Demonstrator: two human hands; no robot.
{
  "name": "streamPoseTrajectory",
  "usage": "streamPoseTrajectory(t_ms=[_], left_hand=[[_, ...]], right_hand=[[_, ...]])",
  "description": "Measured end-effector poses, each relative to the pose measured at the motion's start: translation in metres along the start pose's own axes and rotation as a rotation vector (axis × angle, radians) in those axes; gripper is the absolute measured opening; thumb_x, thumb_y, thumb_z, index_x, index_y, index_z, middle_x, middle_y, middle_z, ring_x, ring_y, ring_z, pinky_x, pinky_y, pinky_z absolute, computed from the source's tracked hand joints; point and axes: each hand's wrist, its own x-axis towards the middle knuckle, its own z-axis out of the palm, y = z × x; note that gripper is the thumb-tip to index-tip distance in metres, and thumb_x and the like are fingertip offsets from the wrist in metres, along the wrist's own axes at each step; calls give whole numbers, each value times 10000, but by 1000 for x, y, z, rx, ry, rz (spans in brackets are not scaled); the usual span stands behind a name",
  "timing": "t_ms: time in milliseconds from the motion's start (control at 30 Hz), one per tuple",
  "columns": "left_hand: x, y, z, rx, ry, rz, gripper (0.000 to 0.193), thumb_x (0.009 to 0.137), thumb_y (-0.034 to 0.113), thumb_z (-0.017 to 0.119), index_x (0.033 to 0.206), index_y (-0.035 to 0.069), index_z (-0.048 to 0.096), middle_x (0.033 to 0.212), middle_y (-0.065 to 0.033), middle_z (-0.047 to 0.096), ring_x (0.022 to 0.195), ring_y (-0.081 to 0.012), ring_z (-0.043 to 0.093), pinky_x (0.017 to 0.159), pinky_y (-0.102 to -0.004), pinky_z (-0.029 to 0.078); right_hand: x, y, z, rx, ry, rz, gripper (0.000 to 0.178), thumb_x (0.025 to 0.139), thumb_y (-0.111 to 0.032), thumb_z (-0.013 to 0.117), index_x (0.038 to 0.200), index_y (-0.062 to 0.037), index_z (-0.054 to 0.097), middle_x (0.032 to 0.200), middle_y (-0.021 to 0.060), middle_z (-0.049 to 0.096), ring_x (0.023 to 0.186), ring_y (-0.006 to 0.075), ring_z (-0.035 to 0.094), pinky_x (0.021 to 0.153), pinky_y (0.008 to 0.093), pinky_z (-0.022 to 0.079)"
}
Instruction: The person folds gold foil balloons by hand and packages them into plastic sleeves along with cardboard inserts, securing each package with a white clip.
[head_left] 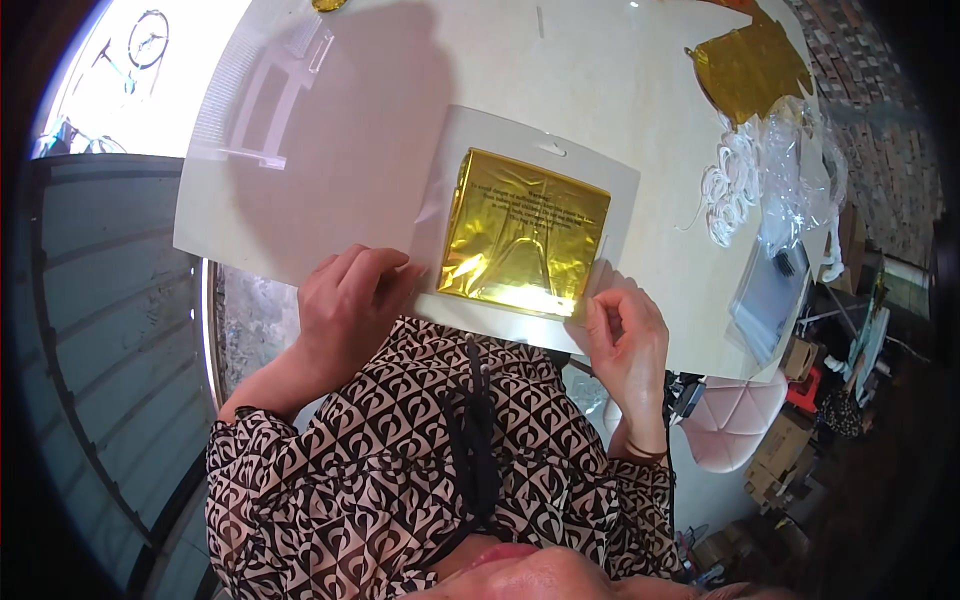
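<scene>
A clear plastic bag (490, 128) with a hang hole at its far edge lies on the table in front of me, slightly tilted. Inside it is a folded packet of shiny gold foil (525, 235), seen through dark print. My right hand (630, 335) pinches the bag's near right corner between thumb and fingers. By the near left edge of the bag is my left hand (350, 300), its fingers curled and the thumb close to the forefinger. Whatever is between those fingertips is too small to tell.
Gold foil sheets (755, 65) lie at the far right of the pale table (350, 130). Nearer are bundles of white cord (732, 185), crumpled clear plastic (795, 190) and a stack of flat clear bags (768, 305). A pink chair (733, 420) stands beyond the right edge.
</scene>
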Motion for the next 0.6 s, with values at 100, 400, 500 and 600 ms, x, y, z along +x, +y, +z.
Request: streamPoseTrajectory(t_ms=[100,400,500,600], left_hand=[[-2,-8,-4,54,25,117,190,796,87,774,972,99,703,850,-43,685,731,-225,671,669,-331,522],[15,1,15,4,-576,622,553,938,280,600,1438,68,497,1553,-69,425,1456,-225,352,1241,-429,205],[13,1,17,48,-610,602,554,920,260,607,1433,78,506,1533,-71,454,1448,-249,379,1232,-460,224],[11,0,16,148,-591,659,522,930,205,566,1433,78,509,1529,-72,460,1450,-245,373,1228,-454,235]], right_hand=[[2,-1,-2,4,-18,12,100,902,-89,691,899,-3,640,759,93,602,617,198,594,581,316,484],[0,0,-1,68,-41,143,196,849,-135,769,926,-4,644,768,62,609,622,162,585,595,299,495],[-1,6,-1,-27,41,350,308,794,-186,835,956,1,651,763,45,603,631,150,569,611,301,498],[-8,12,3,-39,142,271,389,760,-231,871,984,2,654,746,42,593,641,155,558,626,305,499]])
